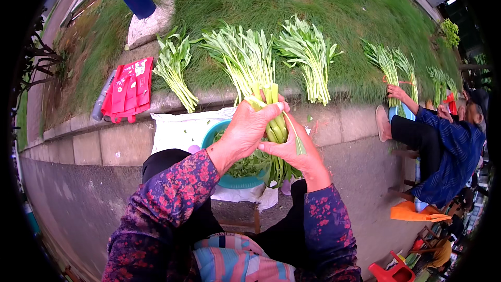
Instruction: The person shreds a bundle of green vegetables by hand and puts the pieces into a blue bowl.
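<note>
A bunch of green leafy stalks (277,130), which look like water spinach, is held between my two hands with the stem ends up. My left hand (247,128) grips it near the stem ends from the left. Lower down, my right hand (303,147) wraps it from the right, and its leaves hang below that hand. One thin stalk with a single leaf (300,145) lies across the front of the right hand. Behind and below the hands, a teal plastic basin (239,183) contains loose greens (244,166); my hands and the bunch hide part of it.
Bundles of greens (176,72), (244,58), (309,62) lean along the stone curb (125,143) by the grass. A red bag (131,88) lies left. A white sack (176,131) is under the basin. At right sits another person (446,164) with greens; a red stool (393,270) stands lower right.
</note>
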Demonstrator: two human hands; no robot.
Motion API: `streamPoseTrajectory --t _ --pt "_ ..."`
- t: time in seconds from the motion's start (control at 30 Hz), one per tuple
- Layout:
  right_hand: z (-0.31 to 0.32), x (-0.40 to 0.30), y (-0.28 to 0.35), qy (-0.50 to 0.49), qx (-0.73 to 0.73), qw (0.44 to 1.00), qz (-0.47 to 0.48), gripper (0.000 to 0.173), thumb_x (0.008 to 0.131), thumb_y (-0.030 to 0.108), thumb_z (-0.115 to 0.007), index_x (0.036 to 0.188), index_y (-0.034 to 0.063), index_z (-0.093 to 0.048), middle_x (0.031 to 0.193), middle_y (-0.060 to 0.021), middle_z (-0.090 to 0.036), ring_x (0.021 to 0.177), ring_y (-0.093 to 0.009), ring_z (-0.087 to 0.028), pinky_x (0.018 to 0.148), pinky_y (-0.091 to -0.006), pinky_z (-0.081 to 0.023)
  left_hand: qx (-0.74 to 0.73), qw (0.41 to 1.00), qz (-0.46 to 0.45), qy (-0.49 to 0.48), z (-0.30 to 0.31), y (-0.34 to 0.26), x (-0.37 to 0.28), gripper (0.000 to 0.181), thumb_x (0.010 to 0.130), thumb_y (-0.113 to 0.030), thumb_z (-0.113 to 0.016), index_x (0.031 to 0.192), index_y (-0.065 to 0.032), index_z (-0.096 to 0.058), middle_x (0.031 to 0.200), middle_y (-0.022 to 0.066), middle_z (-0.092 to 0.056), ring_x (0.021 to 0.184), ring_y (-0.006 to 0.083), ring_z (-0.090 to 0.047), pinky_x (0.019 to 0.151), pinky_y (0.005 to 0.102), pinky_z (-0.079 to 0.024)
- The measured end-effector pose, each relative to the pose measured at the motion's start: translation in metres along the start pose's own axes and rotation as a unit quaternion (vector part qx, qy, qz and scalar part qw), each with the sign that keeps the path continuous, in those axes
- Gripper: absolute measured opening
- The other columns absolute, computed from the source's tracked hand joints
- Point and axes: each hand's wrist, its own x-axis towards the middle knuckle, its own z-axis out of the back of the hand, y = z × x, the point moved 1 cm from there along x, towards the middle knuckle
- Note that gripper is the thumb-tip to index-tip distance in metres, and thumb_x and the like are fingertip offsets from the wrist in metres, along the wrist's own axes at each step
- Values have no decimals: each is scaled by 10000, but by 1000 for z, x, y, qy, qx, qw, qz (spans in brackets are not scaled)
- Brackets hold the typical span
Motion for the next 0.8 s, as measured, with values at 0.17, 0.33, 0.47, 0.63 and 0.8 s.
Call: streamPoseTrajectory --t 0.17,0.33,0.47,0.63,0.8 --pt "-7 -1 -7 -92 -203 974 -46 703 743 59 -708 1354 20 -363 1204 -89 -562 1097 -170 -541 909 -289 -436 36 998 -33 -41 -3 6 -2 188 872 -110 -613 1026 -16 -564 956 62 -611 882 133 -581 804 286 -478" --pt "8 1 -23 -167 -79 982 37 508 778 57 -650 1245 39 -450 977 -75 -629 802 -192 -630 728 -311 -499 78 991 -94 51 -11 -2 1 711 761 -231 -765 1317 -7 -382 1265 108 -471 1158 200 -472 981 327 -384" --pt "29 -7 2 -132 187 972 -55 346 803 38 -609 1123 20 -480 723 -59 -544 578 -147 -523 562 -288 -443 167 976 -124 72 5 -24 -1 977 730 -319 -786 1441 -33 -181 1419 115 -314 1285 225 -354 1065 338 -295" --pt "38 -13 9 -65 320 944 -54 290 800 96 -571 1074 35 -497 616 -37 -437 499 -144 -424 515 -315 -402 165 979 -105 -60 26 -29 7 483 840 -245 -688 1220 -11 -505 1124 75 -577 1024 132 -538 909 272 -412" --pt "39 -13 10 -55 327 941 -65 235 800 52 -578 1012 -6 -498 611 -47 -453 504 -151 -456 528 -308 -407 216 966 -127 -67 29 -31 6 178 869 -154 -648 974 -10 -653 892 17 -651 821 64 -573 751 215 -456"
